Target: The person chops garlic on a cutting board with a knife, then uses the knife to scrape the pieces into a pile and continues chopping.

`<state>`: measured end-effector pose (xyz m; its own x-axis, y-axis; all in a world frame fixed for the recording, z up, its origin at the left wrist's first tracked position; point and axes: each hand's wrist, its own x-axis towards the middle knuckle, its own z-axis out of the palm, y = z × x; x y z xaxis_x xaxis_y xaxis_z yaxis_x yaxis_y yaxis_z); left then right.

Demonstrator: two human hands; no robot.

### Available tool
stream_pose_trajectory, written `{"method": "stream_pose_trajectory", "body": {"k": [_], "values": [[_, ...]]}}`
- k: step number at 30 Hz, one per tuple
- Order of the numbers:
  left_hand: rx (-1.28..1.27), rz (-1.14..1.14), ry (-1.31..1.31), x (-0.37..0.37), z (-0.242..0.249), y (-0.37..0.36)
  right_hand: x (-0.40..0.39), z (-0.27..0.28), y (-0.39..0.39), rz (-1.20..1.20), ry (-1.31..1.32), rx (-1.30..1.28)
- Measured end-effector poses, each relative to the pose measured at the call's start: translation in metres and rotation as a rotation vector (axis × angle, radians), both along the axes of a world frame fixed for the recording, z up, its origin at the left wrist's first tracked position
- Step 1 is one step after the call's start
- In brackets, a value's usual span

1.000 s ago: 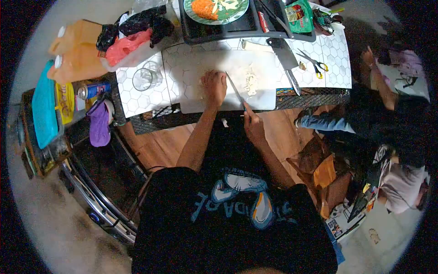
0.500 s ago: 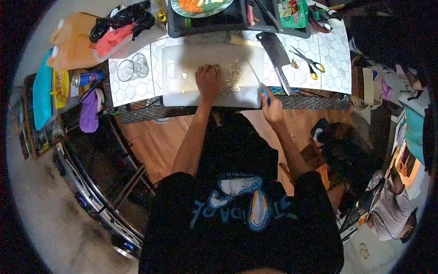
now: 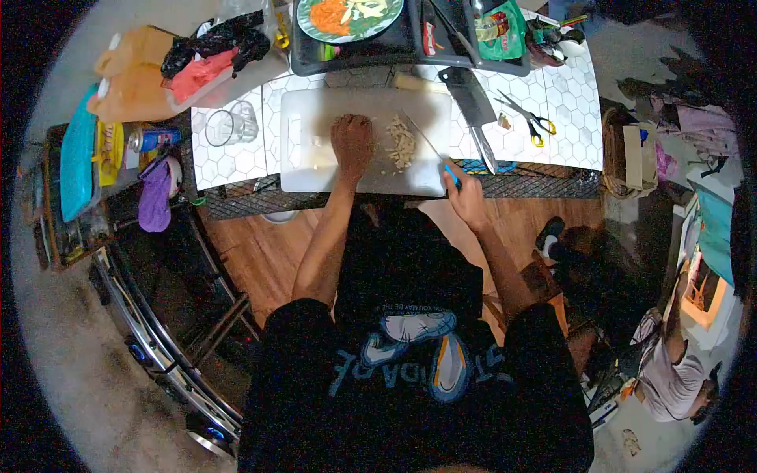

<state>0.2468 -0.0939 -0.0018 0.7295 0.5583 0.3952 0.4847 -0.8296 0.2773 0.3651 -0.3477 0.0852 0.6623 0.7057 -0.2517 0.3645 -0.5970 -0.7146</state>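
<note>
My left hand (image 3: 352, 148) rests on the white cutting board (image 3: 307, 177) with its fingers curled down. Whatever is under those fingers is hidden. In my right hand (image 3: 468, 199) is a kitchen knife (image 3: 427, 142), gripped by its blue handle, its thin blade slanting up and left over the board. Between the blade and my left hand lies a pile of pale chopped pieces (image 3: 402, 146), too small to name. A few pale bits sit on the board left of my left hand.
Right of the board lie a cleaver (image 3: 467, 94), another blade beside it, and scissors (image 3: 530, 120). Two glasses (image 3: 225, 126) stand at left. Behind, a dark tray (image 3: 378, 57) carries a plate (image 3: 315, 31) of cut vegetables. Another person (image 3: 674, 378) is at far right.
The knife has swung left, its tip now at the chopped pile. My left hand has shifted slightly left, away from the pile, which looks more gathered.
</note>
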Motion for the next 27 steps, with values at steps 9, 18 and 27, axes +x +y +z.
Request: {"method": "stream_pose_trajectory", "body": {"k": [9, 18, 27], "values": [[-0.162, 0.086, -0.128, -0.046, -0.007, -0.007, 0.042, -0.008, 0.037, 0.194, -0.225, 0.124], [-0.146, 0.079, -0.235, -0.063, -0.008, -0.007, 0.041, 0.022, 0.043, 0.392, -0.214, -0.074], [-0.303, 0.138, -0.136, -0.073, 0.011, 0.003, -0.079, 0.012, 0.038, 0.158, -0.062, 0.079]]}}
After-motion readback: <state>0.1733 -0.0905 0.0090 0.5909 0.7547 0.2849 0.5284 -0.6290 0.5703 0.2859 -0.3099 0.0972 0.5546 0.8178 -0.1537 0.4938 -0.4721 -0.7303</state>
